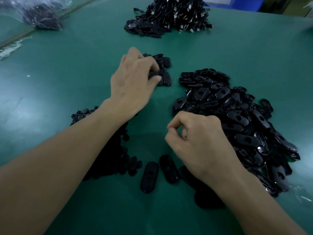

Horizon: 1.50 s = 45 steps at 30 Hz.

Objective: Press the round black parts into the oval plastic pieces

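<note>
Left hand (133,78) reaches forward, grip clamped on one oval plastic piece (154,76) at the near edge of a small heap of ovals (163,62). Right hand (196,138) hangs nearer, grip drawn together, thumb tip on forefinger; anything between them can't be made out. Two loose ovals (149,177) lie just beside its wrist. Round black parts (111,153) are heaped under the left forearm; a big oval pile (237,119) sits right. Green desk (67,82) — far heap of corded pieces (169,16), plastic bag (39,12) at the back.
</note>
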{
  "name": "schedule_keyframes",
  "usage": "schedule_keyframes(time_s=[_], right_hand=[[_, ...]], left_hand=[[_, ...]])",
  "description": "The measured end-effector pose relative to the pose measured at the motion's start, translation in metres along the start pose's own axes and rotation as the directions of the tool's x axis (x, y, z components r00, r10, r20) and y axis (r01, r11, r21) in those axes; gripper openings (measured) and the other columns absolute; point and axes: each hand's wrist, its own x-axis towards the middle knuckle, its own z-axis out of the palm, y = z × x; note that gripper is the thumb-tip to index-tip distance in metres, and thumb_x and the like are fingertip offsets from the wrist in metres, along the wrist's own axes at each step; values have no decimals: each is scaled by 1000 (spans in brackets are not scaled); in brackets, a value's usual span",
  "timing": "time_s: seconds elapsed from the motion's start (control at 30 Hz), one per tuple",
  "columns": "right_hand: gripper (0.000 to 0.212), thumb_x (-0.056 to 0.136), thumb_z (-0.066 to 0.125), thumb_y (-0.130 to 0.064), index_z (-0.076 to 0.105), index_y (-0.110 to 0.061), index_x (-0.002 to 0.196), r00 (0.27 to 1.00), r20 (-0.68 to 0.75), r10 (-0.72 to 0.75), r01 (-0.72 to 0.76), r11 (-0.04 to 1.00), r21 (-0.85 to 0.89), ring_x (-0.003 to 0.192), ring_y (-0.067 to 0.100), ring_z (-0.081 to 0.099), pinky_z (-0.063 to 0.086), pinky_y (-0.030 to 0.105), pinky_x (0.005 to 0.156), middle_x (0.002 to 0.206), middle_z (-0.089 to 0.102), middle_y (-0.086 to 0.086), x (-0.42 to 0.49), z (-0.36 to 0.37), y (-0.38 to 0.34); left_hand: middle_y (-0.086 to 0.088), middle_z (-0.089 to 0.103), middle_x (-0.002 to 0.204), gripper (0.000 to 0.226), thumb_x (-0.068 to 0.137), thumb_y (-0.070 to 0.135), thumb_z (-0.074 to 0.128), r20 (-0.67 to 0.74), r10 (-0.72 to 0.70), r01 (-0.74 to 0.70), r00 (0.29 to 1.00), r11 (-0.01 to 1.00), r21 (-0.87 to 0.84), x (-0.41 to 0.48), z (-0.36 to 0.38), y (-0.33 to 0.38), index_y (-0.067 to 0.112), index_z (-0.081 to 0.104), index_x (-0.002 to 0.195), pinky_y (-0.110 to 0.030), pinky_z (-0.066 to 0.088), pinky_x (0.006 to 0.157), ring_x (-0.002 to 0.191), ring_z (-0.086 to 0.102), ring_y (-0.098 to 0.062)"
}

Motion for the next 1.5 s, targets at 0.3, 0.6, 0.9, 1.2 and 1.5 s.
schedule_keyframes(time_s=[0.3, 0.6, 0.9, 1.2, 1.5], right_hand=[[11, 83, 60, -30, 63, -19, 82, 999, 38, 3, -3, 1000, -21, 53, 25, 48, 50, 42, 57, 51, 47, -5, 2, -1, 0], [10, 89, 59, -28, 64, -19, 85, 999, 47, -19, 21, 999, -38, 51, 23, 42, 49, 43, 56, 51, 43, -5, 2, 1, 2], [10, 91, 60, -29, 63, -22, 86, 999, 36, -38, 38, 999, -20, 48, 21, 40, 49, 43, 54, 49, 40, -8, 3, 4, 4], [8, 92, 62, -29, 66, -23, 89, 998, 28, -48, 48, 999, 10, 44, 18, 43, 50, 42, 52, 46, 42, -9, 0, 3, 5], [25, 96, 51, -46, 56, -40, 119, 985, 161, -66, 88, 987, -136, 66, 3, 47, 37, 27, 59, 70, 43, -19, -2, 1, -5]], left_hand=[[-5, 70, 103, 47, 85, 54, 69, 423, 40, -38, 905, 999, -14, -8, -2, 39, 13, 72, 107, -43, 55, 88, 98, 66, -27], [-20, 73, 100, 26, 92, 29, 66, 497, 75, 7, 865, 987, -161, -9, 3, 38, 4, 65, 84, -44, 56, 86, 90, 66, -30], [0, 70, 94, 17, 94, 18, 62, 459, 112, 5, 881, 969, -246, -12, 0, 43, 20, 74, 106, -28, 49, 80, 97, 62, -19], [7, 67, 76, 9, 94, 30, 66, 273, 34, 94, 962, 892, -442, -17, -27, 22, 26, 66, 86, -16, 44, 49, 54, 53, -4], [9, 67, 61, 8, 93, 17, 71, 154, -295, 308, 943, 594, -744, -32, -39, -34, 18, 67, 86, -19, 54, 60, 57, 61, -3]])
